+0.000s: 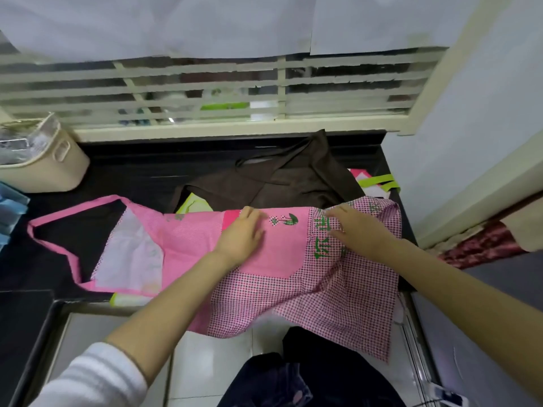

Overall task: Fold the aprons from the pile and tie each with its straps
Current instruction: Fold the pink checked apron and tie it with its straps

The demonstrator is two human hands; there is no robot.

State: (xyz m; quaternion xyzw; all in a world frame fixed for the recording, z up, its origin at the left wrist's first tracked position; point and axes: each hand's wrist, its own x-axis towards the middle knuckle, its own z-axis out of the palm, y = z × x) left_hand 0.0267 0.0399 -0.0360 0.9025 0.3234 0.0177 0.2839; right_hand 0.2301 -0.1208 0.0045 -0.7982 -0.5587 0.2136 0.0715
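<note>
A pink apron (pixel 188 239) is spread across the black counter (pixel 132 171), and both hands are laid on it. The left hand (pixel 241 235) is pressed flat on the plain pink pocket (pixel 276 251), its fingers (pixel 253 214) stretched out and holding nothing; a small green umbrella motif (pixel 289 220) is printed just to the right of those fingertips. The right hand (pixel 357 230) is rested on the checked part of the apron with its fingers (pixel 333 213) extended and spread, and no cloth is seen to be gripped; green lettering (pixel 321 245) is printed directly below these fingers, between the two hands. Well to the left of the left fingers the bib is turned back to show its pale underside, and the pink neck strap (pixel 58 218) is laid out in a wide loop on the counter. Toward the person, behind both wrists, the checked skirt is draped over the counter's front edge. Beyond the fingertips of both hands a brown apron (pixel 279 180) is heaped against the back of the counter, and yellow-green cloth (pixel 192 202) is seen under it, just beyond the left fingers. Far to the left a beige basket (pixel 50 171) is stood near the louvred window (pixel 205 92). A white sleeve (pixel 88 377) is pushed up the left forearm.
</note>
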